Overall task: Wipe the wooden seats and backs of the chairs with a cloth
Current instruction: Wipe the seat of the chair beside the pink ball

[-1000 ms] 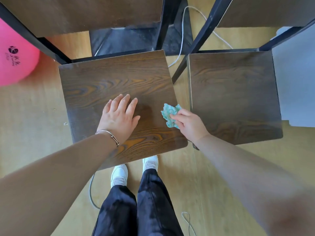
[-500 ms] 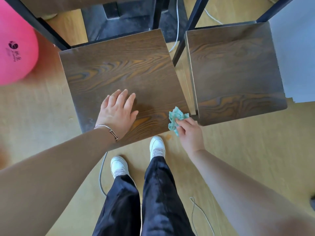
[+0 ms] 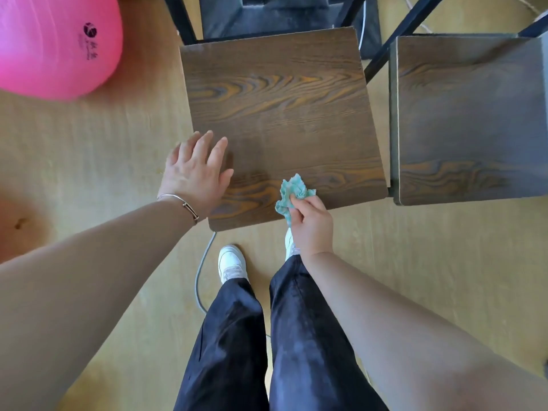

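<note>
Your right hand (image 3: 310, 223) is pinching a crumpled teal cloth (image 3: 292, 192) against the near edge of the dark wood-grain seat (image 3: 278, 114); the cloth is sticking out past your fingertips. Your left hand (image 3: 197, 173) is lying flat with fingers spread on that seat's near-left corner. Two seats are showing: a second seat (image 3: 468, 120) is standing just to the right. One cloth.

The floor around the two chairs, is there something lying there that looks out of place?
Yes. A grey cable trails loose across the floor from under the near chair seat, right beside the white shoe; it could catch a foot. A pink ball sits nearby.
</note>
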`<state>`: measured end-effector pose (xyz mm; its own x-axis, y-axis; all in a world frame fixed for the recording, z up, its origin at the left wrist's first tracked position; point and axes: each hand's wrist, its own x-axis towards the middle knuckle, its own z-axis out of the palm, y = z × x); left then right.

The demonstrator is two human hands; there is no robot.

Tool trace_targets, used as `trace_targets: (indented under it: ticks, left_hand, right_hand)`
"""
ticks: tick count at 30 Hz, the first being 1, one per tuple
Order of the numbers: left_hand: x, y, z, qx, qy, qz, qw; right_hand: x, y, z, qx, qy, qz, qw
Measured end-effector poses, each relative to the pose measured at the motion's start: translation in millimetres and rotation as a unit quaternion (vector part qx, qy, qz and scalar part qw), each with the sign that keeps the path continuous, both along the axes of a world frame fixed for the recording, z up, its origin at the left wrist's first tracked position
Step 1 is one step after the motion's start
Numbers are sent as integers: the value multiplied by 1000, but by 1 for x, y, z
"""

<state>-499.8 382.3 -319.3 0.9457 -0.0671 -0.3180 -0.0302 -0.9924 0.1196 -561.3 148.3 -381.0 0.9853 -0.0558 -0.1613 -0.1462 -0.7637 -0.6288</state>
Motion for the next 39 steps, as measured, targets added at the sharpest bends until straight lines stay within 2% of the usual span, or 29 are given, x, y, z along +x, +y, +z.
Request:
trace_targets:
  ticks: [8,12,15,19,27,29,35,39]
  left_hand:
    - [-26,44,2,10,-6,41,999]
    - [-36,61,4,15,-4,61,998]
    - [-42,72,10,17,-2,82,996]
    - [-43,73,22,27,5,81,996]
    - [-11,30,33,5,13,83,996]
    - [0,17,32,-5,10,80,997]
    - [33,-13,25,-2,15,59,998]
    - [65,-30,17,-4,20,58,998]
  right_hand:
    - [-22,95,2,31,31,154,987]
    - [-26,127,2,26,40,251,967]
    - [-19,139,8,45,98,294,950]
    - [11,123,30,90,101,215,967]
    - [112,32,60,-5,42,234,971]
    - [140,13,65,-24,30,210,977]
    - [239,-35,64,-31,25,-31,999]
    - [296,-52,56,-40,15,-103,994]
